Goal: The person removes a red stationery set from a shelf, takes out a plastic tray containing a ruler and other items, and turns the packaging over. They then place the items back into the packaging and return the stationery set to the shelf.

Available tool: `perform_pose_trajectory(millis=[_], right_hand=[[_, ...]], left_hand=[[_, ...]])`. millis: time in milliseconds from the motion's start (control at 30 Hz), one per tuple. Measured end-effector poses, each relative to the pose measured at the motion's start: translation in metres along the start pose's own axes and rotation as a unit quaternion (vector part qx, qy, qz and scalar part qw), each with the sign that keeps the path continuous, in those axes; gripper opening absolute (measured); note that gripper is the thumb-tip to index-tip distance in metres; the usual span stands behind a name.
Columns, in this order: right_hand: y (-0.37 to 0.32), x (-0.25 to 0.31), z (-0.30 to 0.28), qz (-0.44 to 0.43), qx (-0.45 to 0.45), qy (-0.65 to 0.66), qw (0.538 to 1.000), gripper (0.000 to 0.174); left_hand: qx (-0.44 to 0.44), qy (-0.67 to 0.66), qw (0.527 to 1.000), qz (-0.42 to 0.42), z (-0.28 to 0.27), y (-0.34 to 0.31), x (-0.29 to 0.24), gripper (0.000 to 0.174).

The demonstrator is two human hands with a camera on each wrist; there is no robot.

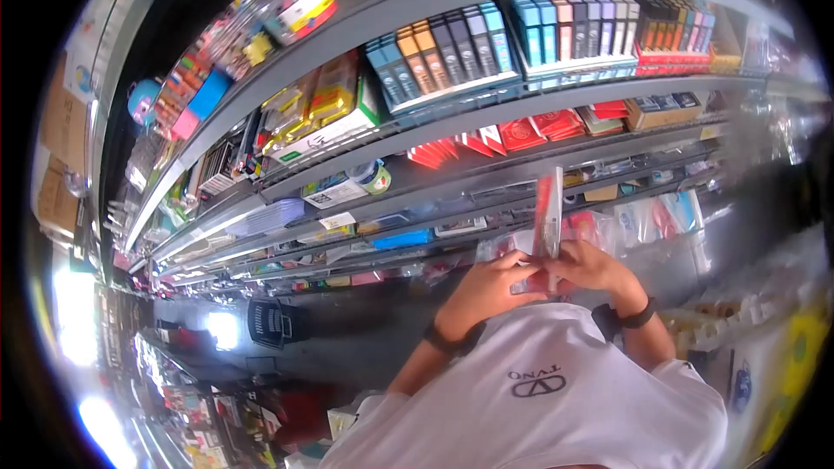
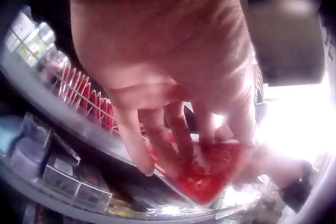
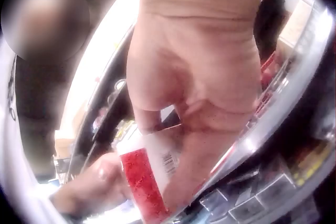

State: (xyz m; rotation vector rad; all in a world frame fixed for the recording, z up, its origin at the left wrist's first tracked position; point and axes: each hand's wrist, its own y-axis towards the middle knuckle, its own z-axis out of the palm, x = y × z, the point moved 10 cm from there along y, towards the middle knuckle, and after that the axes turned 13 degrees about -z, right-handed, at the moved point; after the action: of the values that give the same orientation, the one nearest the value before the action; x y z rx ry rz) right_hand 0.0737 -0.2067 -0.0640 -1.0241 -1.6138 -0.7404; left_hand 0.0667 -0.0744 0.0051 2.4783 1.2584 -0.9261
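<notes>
In front of the white shirt, both hands hold a flat red-and-white packet (image 1: 549,217), turned edge-on in the head view. My left hand (image 1: 491,288) grips its lower left side; the left wrist view shows those fingers lying along its glossy red face (image 2: 207,179). On the other side my right hand (image 1: 598,271) pinches the same packet, partly covering a white face with a barcode and a red band (image 3: 143,182) in the right wrist view. Similar red packets (image 1: 526,132) lie on the shelf just beyond the hands.
Shelves (image 1: 486,108) curve round ahead, stocked with rows of small boxes (image 1: 447,52), yellow packages (image 1: 317,100) and bagged goods (image 1: 660,217). A black basket (image 1: 269,323) stands on the floor to the left. More goods (image 1: 730,321) sit at the right.
</notes>
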Motion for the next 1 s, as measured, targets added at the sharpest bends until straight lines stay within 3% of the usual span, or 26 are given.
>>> perform_pose_trajectory(millis=[67,167,300,367,467,667,800,900,933,1000], right_hand=[[-0.007,0.007,-0.020,0.017,-0.027,-0.036,0.999,0.026],[0.008,0.058,-0.027,-0.040,-0.093,-0.137,0.985,0.024],[0.022,0.087,-0.054,-0.109,-0.246,-0.178,0.947,0.025],[0.034,0.094,-0.069,-0.079,-0.269,-0.267,0.922,0.024],[0.058,0.116,-0.069,-0.059,-0.299,-0.329,0.894,0.028],[0.126,0.114,-0.068,-0.009,-0.321,-0.447,0.835,0.032],[0.173,0.108,-0.069,-0.073,-0.306,-0.426,0.848,0.033],[0.194,0.108,-0.075,-0.163,-0.340,-0.439,0.815,0.032],[0.200,0.122,-0.069,-0.265,-0.341,-0.449,0.782,0.030],[0.224,0.092,-0.071,-0.132,-0.297,-0.329,0.886,0.032]], left_hand=[[-0.033,-0.033,0.999,0.020,0.002,0.002,0.000,0.042],[-0.077,-0.137,0.987,-0.019,-0.026,-0.021,0.042,0.038],[-0.097,-0.129,0.986,-0.031,-0.027,-0.034,0.084,0.032],[-0.106,-0.120,0.987,-0.019,-0.024,-0.042,0.099,0.031],[-0.051,-0.209,0.973,-0.080,-0.025,-0.053,0.116,0.032],[-0.076,-0.193,0.973,-0.097,-0.042,-0.076,0.154,0.033],[-0.121,-0.209,0.967,-0.080,-0.056,-0.094,0.183,0.033],[-0.125,-0.223,0.962,-0.092,-0.074,-0.109,0.186,0.032],[-0.119,-0.220,0.963,-0.097,-0.076,-0.110,0.190,0.031],[-0.106,-0.214,0.965,-0.108,-0.076,-0.113,0.196,0.031]])
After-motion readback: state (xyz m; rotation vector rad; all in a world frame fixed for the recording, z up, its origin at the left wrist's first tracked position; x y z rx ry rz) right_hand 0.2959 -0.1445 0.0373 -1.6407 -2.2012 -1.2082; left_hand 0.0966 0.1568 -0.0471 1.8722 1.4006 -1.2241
